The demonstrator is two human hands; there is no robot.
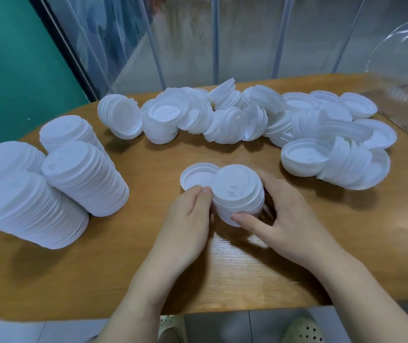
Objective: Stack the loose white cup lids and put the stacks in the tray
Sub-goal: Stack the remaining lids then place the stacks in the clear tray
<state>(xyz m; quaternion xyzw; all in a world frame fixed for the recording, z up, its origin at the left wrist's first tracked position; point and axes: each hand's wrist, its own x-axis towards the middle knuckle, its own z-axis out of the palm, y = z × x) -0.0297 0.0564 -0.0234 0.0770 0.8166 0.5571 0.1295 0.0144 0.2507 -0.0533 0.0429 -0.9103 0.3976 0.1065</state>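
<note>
Step in hand: I judge I am squaring up a short stack of lids (239, 194) at the middle of the table (148, 256), with more lids to go on before it is moved
Left hand (188, 219): fingers curled, tips pinching the stack's left edge; a single upturned lid (195, 175) lies just behind them, touching the stack
Right hand (282, 219): fingers wrapped round the right and far side, thumb pressed on the near lower rim
Loose lids (260, 120): a long tumbled heap across the far side, many tilted or on edge, some in nested runs
Finished stacks (57, 177): four tall columns at my left, leaning and close together
Tray: I cannot identify one with confidence; a clear plastic shape (406, 58) at far right may be it
Advice: keep both grips low on the rims, align before adding the upturned lid, flip it dome-up first
Risk: a skewed lid will jam and tilt the column
</note>
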